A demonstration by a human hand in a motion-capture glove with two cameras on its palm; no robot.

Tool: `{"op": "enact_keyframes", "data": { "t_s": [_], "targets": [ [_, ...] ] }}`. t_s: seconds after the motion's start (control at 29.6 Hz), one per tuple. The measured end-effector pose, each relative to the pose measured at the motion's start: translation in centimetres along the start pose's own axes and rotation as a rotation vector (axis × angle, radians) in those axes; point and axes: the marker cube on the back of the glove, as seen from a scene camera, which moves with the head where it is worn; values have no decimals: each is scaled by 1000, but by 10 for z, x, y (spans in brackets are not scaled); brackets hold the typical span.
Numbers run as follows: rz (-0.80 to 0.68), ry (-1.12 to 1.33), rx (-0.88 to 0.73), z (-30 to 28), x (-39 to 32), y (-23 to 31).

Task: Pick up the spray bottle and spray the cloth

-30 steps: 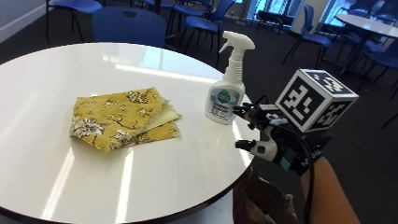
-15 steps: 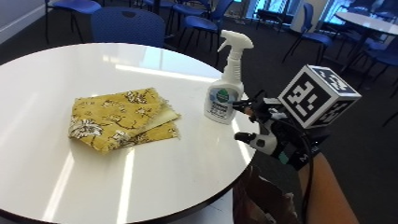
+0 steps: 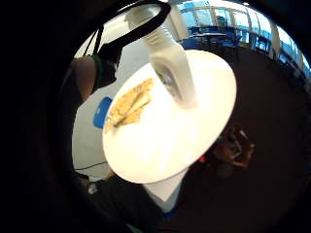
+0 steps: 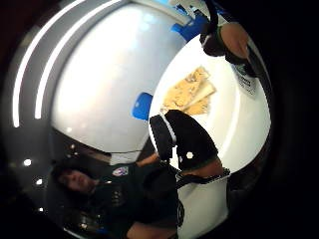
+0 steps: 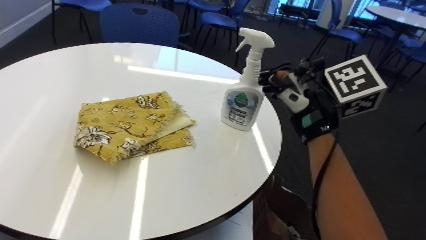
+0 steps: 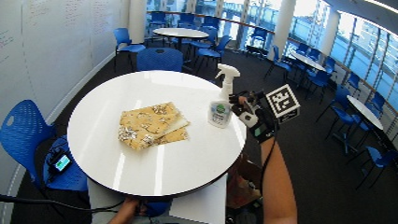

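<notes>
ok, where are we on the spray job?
Done: nothing yet. The bottle stands upright on the table, beside the folded yellow cloth, apart from it.
In hand: the gloved right hand is at the bottle's neck side, not visibly gripping; contact is unclear.
Left: grasp, lift, aim at the cloth, spray.

Bright daylight from windows, glare streaks on table (image 5: pixel 133 185); palm views fisheye w/ dark edges

White spray bottle (image 5: pixel 244 90) upright near the table edge, folded yellow floral cloth (image 5: pixel 130 125) lying flat beside it
</notes>
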Motion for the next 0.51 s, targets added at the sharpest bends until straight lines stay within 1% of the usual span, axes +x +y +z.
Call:
{"op": "enact_keyframes", "data": {
  "t_s": [0.1, 0.17, 0.34, 0.41, 0.51],
  "targets": [
    [63, -180, 57, -6, 13, -15],
    [108, -238, 107, -10, 23, -23],
    [203, -292, 235, -19, 38, -41],
    [228, -297, 248, -21, 41, -48],
    [246, -283, 225, -22, 44, -58]
  ]
}}
